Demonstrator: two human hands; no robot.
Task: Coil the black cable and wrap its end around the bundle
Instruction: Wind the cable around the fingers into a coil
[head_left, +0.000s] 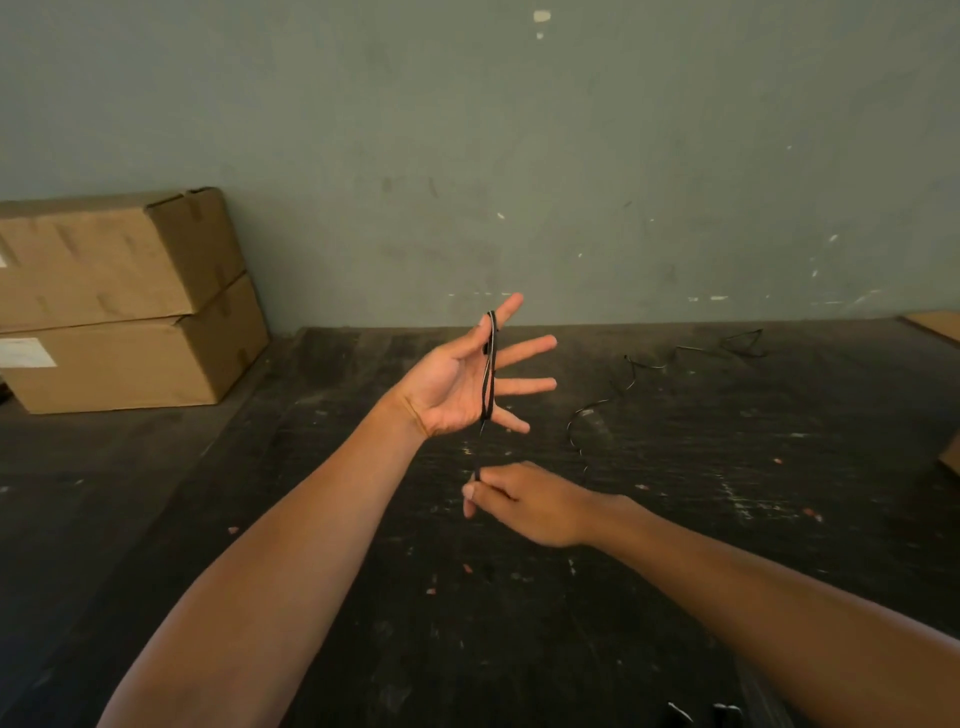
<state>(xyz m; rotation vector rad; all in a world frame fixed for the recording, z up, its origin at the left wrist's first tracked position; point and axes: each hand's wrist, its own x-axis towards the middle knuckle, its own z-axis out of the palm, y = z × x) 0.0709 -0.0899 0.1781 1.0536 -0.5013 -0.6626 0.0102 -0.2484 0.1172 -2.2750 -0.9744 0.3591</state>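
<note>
Black cable (490, 364) loops left hand (457, 384) | right hand (519, 501) pinches | tail blurred

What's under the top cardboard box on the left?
A second cardboard box, carrying the top cardboard box and standing on the dark floor. What either holds is hidden; both are closed.

The black cable (490, 364) is hidden where it passes behind the left hand (457, 387) and inside the right hand (524, 501). Its far end is too thin to trace. The cardboard boxes (119, 296) are cut off by the left edge.
</note>
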